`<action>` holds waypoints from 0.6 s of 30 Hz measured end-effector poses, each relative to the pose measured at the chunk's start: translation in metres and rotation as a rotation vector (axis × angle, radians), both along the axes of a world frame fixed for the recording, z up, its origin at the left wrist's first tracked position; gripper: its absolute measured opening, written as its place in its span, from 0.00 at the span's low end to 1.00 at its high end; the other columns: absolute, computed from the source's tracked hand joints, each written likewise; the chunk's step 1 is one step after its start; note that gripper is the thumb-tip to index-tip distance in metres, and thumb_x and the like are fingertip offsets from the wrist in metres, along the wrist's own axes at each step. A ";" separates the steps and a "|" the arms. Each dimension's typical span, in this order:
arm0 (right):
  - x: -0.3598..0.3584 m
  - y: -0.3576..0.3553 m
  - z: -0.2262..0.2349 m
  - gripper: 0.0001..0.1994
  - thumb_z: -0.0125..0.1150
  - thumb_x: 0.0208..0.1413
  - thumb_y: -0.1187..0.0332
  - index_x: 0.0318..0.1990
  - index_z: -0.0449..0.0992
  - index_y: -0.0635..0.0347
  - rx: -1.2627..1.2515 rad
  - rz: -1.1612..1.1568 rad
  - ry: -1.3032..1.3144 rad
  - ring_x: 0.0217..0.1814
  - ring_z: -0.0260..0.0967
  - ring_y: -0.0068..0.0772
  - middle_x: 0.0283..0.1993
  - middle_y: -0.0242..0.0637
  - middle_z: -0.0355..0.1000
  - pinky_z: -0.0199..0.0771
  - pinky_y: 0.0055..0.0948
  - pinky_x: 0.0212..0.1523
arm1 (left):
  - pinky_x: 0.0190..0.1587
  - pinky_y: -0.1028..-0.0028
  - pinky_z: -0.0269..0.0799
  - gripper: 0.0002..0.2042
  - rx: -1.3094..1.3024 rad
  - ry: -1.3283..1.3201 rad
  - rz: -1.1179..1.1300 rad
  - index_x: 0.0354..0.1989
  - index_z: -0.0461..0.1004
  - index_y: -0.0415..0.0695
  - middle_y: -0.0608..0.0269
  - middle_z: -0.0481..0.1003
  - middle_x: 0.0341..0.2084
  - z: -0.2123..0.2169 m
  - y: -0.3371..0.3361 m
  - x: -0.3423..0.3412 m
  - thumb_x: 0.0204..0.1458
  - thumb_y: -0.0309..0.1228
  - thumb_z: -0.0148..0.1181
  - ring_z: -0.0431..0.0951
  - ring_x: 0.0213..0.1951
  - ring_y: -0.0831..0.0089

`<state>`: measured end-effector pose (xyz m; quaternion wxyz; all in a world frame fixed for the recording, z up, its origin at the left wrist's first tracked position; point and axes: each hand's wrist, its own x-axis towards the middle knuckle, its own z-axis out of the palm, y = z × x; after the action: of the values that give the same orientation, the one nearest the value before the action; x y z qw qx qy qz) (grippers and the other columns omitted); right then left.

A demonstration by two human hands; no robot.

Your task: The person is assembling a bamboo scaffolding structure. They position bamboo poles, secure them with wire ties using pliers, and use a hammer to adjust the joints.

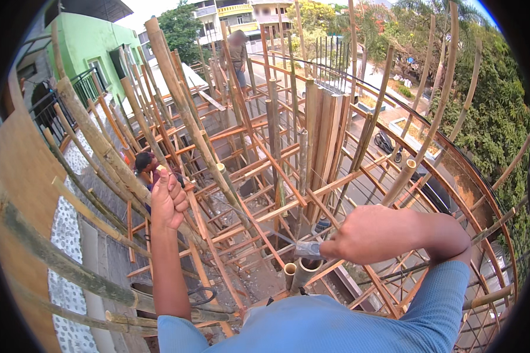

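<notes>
My left hand (169, 201) is raised and closed around a slanting bamboo pole (185, 112) of the scaffold. My right hand (371, 233) is closed on a grey metal tool (308, 249); I cannot tell what kind of tool it is. The tool's end sits just above two cut bamboo pole ends (300, 270) that point up at me. A thin wire (247, 219) runs from the tool's tip toward the slanting pole. Both my forearms come out of blue sleeves.
A lattice of orange wooden battens (288, 179) and upright bamboo poles fills the space below. Upright planks (321, 135) box a column with steel bars above. One person (146, 163) works below my left hand; another (237, 54) stands far off. Plywood sheet (17, 176) at left.
</notes>
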<state>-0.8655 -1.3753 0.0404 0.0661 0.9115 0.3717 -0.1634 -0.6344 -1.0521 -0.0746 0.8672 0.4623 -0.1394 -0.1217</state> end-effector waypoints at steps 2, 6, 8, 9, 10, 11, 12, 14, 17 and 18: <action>-0.002 0.006 0.022 0.10 0.48 0.62 0.70 0.34 0.73 0.65 0.656 0.374 0.119 0.19 0.71 0.39 0.22 0.38 0.71 0.71 0.35 0.19 | 0.12 0.81 0.38 0.23 0.138 0.047 -0.021 0.21 0.57 0.50 0.78 0.47 0.11 -0.024 -0.010 -0.004 0.63 0.51 0.48 0.44 0.11 0.86; 0.075 -0.047 0.063 0.12 0.46 0.66 0.68 0.37 0.76 0.64 0.984 -0.396 -0.697 0.25 0.68 0.30 0.23 0.38 0.69 0.67 0.33 0.29 | 0.13 0.80 0.41 0.23 0.304 0.013 -0.316 0.21 0.58 0.49 0.77 0.50 0.11 -0.061 -0.034 -0.055 0.63 0.51 0.49 0.47 0.11 0.85; 0.114 -0.093 0.038 0.10 0.46 0.57 0.78 0.39 0.77 0.64 0.572 -0.677 -0.870 0.34 0.76 0.46 0.33 0.47 0.77 0.73 0.40 0.41 | 0.13 0.80 0.41 0.23 0.238 -0.096 -0.434 0.21 0.59 0.49 0.77 0.50 0.11 -0.054 -0.029 -0.071 0.63 0.50 0.49 0.47 0.11 0.85; 0.117 -0.116 0.008 0.09 0.48 0.54 0.80 0.37 0.77 0.65 0.262 -0.601 -0.861 0.38 0.77 0.49 0.32 0.49 0.77 0.75 0.42 0.40 | 0.12 0.80 0.40 0.22 0.127 -0.073 -0.403 0.21 0.59 0.49 0.77 0.49 0.10 -0.045 -0.022 -0.067 0.63 0.50 0.49 0.46 0.11 0.85; 0.113 -0.107 -0.017 0.06 0.51 0.52 0.78 0.33 0.75 0.66 -0.022 -0.613 -0.614 0.35 0.77 0.49 0.29 0.49 0.75 0.77 0.41 0.36 | 0.12 0.80 0.40 0.22 0.024 -0.047 -0.342 0.21 0.59 0.49 0.77 0.49 0.10 -0.033 -0.001 -0.059 0.63 0.50 0.49 0.46 0.11 0.85; 0.089 -0.071 -0.026 0.03 0.55 0.51 0.77 0.30 0.74 0.66 -0.124 -0.557 -0.429 0.33 0.77 0.48 0.25 0.47 0.74 0.78 0.42 0.33 | 0.12 0.81 0.39 0.22 -0.058 -0.043 -0.210 0.21 0.59 0.48 0.77 0.48 0.10 -0.021 0.020 -0.047 0.64 0.49 0.48 0.45 0.11 0.86; 0.061 -0.038 -0.030 0.04 0.55 0.52 0.75 0.31 0.73 0.67 -0.164 -0.406 -0.301 0.32 0.77 0.47 0.24 0.46 0.73 0.78 0.42 0.33 | 0.12 0.81 0.39 0.22 -0.143 -0.033 -0.088 0.22 0.59 0.48 0.77 0.48 0.10 -0.015 0.030 -0.033 0.64 0.49 0.48 0.44 0.10 0.86; 0.004 0.012 -0.001 0.06 0.52 0.57 0.72 0.32 0.71 0.65 -0.066 -0.012 0.090 0.28 0.77 0.44 0.23 0.45 0.73 0.76 0.42 0.26 | 0.12 0.81 0.39 0.22 -0.112 -0.042 0.038 0.22 0.59 0.48 0.77 0.48 0.10 -0.016 0.030 -0.008 0.64 0.49 0.48 0.45 0.11 0.86; 0.005 0.012 0.019 0.12 0.47 0.66 0.66 0.34 0.73 0.64 0.785 0.355 0.180 0.18 0.69 0.30 0.22 0.37 0.71 0.66 0.32 0.15 | 0.12 0.81 0.39 0.22 0.091 -0.017 0.074 0.22 0.58 0.48 0.77 0.47 0.10 -0.043 0.019 -0.015 0.64 0.49 0.48 0.45 0.11 0.86; 0.026 -0.003 0.030 0.14 0.46 0.67 0.64 0.35 0.74 0.63 0.934 0.131 -0.015 0.17 0.64 0.23 0.22 0.33 0.70 0.61 0.26 0.15 | 0.12 0.81 0.39 0.22 0.163 -0.016 0.042 0.22 0.58 0.47 0.77 0.47 0.10 -0.050 0.011 -0.023 0.64 0.49 0.48 0.46 0.11 0.86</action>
<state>-0.8395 -1.3781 0.0706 -0.3381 0.8194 0.4618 0.0326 -0.6572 -1.0406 -0.1248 0.8278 0.5352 -0.1261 -0.1111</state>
